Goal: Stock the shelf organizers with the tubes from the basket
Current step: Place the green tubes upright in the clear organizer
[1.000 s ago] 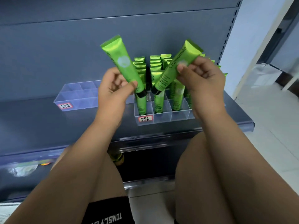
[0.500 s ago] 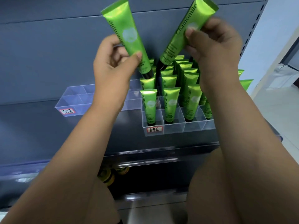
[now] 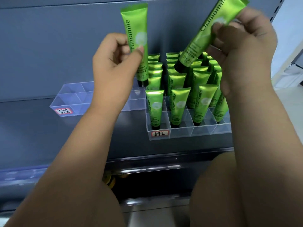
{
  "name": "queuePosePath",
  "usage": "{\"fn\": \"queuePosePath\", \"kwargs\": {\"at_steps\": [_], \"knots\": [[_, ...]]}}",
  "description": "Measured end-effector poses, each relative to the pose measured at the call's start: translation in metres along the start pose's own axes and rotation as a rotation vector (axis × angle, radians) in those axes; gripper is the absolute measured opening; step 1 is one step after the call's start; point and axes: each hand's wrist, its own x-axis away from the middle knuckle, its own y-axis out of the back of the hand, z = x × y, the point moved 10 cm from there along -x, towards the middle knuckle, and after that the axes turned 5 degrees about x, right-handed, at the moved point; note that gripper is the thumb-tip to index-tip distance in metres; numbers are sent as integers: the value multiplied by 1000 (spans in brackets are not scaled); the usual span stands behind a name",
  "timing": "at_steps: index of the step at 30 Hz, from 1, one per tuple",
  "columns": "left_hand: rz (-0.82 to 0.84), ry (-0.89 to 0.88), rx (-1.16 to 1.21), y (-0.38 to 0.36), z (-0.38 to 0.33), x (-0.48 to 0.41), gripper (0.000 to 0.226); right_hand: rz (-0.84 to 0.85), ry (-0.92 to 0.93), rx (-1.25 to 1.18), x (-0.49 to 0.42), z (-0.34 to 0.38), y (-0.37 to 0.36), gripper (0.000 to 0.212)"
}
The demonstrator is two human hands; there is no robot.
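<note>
Our left grip (image 3: 113, 63) pinches a glossy green plastic tube (image 3: 133, 25) upright, cap down. The clear plastic organizer (image 3: 182, 131) stands below-right of it. Our right grip (image 3: 246, 51), the nearer one, clasps a second green tube (image 3: 201, 40) slanting cap-first toward the back cells.

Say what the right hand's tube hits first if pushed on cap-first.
Likely the crimped tops of the standing tubes in the second column of the filled organizer, right under the black cap of the tilted tube that the right hand grips. Depth unclear.
</note>
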Motion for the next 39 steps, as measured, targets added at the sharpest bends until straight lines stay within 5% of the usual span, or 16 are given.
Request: {"fn": "queuePosePath", "kwargs": {"at_steps": [9, 39], "knots": [[9, -45, 164, 1, -5, -8, 25, -8, 24, 107, 4, -2, 4, 49], [82, 138, 68, -11, 34, 7, 19, 59, 82, 329, 8, -13, -6, 12]]}}
